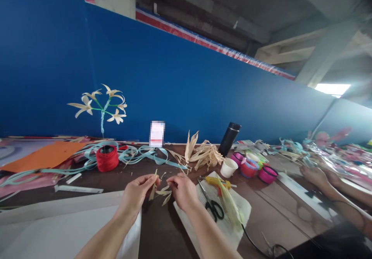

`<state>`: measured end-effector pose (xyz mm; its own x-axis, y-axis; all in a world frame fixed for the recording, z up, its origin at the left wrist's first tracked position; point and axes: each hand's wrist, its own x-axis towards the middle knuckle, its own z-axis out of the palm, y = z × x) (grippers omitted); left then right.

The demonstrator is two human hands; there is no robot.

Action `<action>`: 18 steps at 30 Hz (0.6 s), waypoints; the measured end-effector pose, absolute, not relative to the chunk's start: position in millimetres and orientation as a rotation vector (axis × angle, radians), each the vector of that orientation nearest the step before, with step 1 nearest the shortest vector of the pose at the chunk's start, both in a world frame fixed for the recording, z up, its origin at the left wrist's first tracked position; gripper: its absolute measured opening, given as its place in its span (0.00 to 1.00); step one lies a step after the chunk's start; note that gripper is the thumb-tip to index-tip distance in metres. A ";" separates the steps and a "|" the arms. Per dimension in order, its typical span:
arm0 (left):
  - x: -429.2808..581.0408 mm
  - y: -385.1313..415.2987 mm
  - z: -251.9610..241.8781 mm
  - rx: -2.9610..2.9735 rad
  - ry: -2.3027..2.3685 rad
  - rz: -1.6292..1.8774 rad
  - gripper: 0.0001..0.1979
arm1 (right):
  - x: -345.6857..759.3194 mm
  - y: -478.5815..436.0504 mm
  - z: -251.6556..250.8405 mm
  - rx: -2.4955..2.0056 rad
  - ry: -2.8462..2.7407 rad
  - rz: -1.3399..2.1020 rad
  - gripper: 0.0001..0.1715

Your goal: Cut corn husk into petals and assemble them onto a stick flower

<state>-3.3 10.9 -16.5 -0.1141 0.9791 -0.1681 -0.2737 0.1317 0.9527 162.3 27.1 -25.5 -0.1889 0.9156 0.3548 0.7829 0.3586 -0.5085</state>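
In my left hand (135, 193), thumb and fingers pinch a pale strip of corn husk (152, 193) that hangs below the fingertips. My right hand (183, 189) is a short way to the right, its fingertips drawn together; whatever they hold, if anything, is hidden. Small cut husk pieces (166, 197) lie between the two hands. Scissors (213, 208) with black handles rest just right of my right forearm, on a white sheet (197, 232). A yellow glue gun (213, 180) and a greenish husk (231, 203) lie on the same sheet.
Behind the hands lie dried husks (207, 154), a red spool (107, 160) and light-blue ribbon (142, 156). A white cup (229, 168) and black bottle (229, 139) stand right of them. A husk flower stem (102, 119) rises at left. Another person's hand (314, 175) is at far right.
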 end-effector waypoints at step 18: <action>-1.0 11.0 -19.9 0.901 1.143 1.268 0.17 | 153.4 30.0 -32.2 -1.587 -2.169 0.184 0.07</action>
<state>-1.0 11.0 -19.9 -0.0573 0.9885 -0.1397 -0.2413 0.1221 0.9627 153.4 30.0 -32.2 -0.2413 0.9316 0.2719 0.8723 0.3310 -0.3599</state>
